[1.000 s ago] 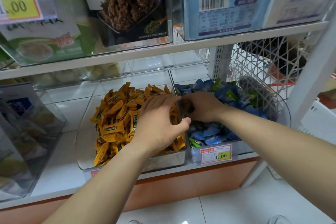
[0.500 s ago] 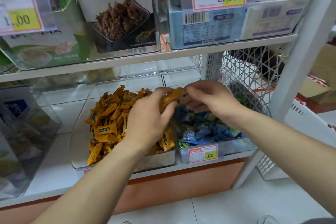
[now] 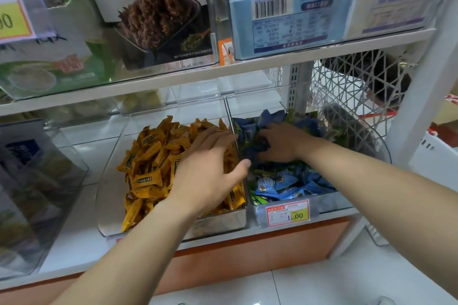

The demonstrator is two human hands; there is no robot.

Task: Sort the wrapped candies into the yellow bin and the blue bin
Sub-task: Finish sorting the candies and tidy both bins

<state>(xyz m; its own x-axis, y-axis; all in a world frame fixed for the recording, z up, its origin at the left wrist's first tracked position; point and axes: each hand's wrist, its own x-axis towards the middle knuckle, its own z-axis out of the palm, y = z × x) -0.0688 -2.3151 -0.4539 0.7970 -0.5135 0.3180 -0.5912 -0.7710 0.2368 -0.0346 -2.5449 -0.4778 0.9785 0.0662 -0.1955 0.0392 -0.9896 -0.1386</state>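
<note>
Yellow candies (image 3: 153,168) fill the left clear bin (image 3: 109,205); blue candies (image 3: 285,185) fill the right bin (image 3: 329,203), seen from the head camera.
The left hand (image 3: 210,171) lies flat, fingers (image 3: 218,136) spread, on yellow; the right hand (image 3: 282,143) digs among blue candies, nearer them, its fingertips hidden.

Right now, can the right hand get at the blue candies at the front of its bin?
Probably yes: the right hand is already inside the open-topped bin, and nothing covers the blue candies in front.
</note>
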